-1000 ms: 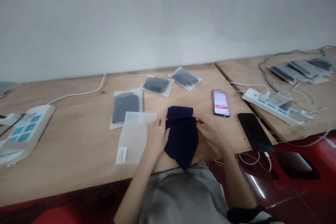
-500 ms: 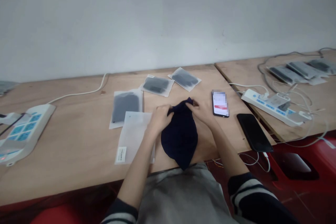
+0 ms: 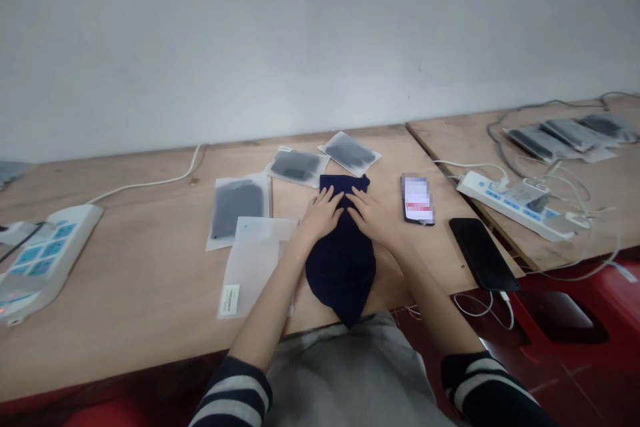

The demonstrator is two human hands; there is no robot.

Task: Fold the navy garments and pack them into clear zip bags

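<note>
A dark navy piece of cloth (image 3: 341,267) lies on the wooden table before me, its lower end pointed near the front edge and its far end squared off. My left hand (image 3: 323,215) rests flat on the cloth's left side, fingers spread. On its right side lies my right hand (image 3: 369,215), its fingers also stretched out and pressing on the fabric. Left of the cloth is a translucent plastic bag (image 3: 253,273) with a white label, partly behind my left forearm. It overlaps a bag with dark contents (image 3: 239,208).
Two more filled bags, one (image 3: 299,165) and another (image 3: 350,152), lie toward the wall. To the right are a lit phone (image 3: 418,200) and a black phone (image 3: 483,253) on a cable. Power strips stand left (image 3: 50,253) and right (image 3: 515,203); several bags lie far right.
Both hands have released the pinched far edge of the cloth and now lie flat on it. The far end has been laid out straighter, reaching farther toward the wall.
</note>
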